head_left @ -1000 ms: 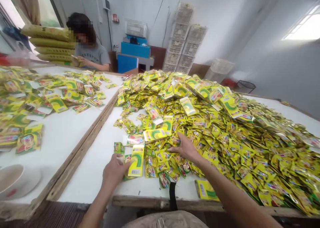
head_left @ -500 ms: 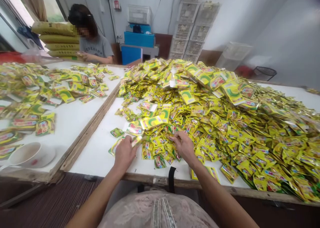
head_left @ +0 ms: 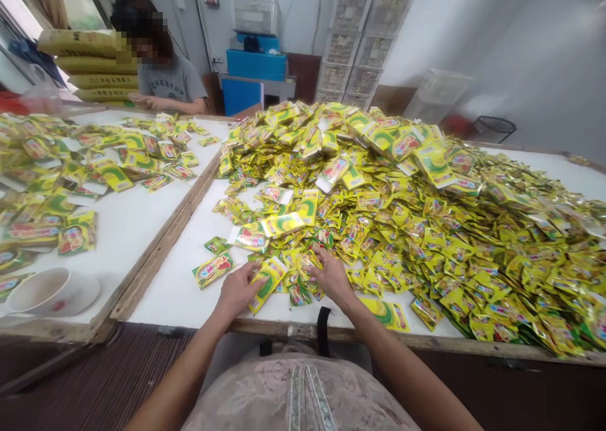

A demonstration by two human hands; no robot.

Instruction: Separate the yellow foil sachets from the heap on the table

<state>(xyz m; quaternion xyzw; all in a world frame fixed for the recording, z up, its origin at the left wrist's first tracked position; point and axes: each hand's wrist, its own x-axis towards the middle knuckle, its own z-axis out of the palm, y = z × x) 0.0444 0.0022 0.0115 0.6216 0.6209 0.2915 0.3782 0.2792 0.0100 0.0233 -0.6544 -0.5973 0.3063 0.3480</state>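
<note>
My left hand is closed around the edge of a small yellow and green carton, its thumb across the top face. My right hand reaches into the small foil sachets beside it, thumb and fingers curled around one at the edge of the pile. Exactly what sits between those fingertips is partly hidden. Another yellow carton lies flat left of my left hand, with a green sachet just behind it. A flattish carton with an end flap rests beyond my hands.
A large heap of yellow sachets covers the right, cartons on top. A wooden strip divides the tables. On the left table are more cartons and a white cup. A co-worker sits across.
The carton at my left hand has swung out to the right and now shows its green-patterned face. My right hand has shifted slightly left among the sachets. The whole view has shifted a little.
</note>
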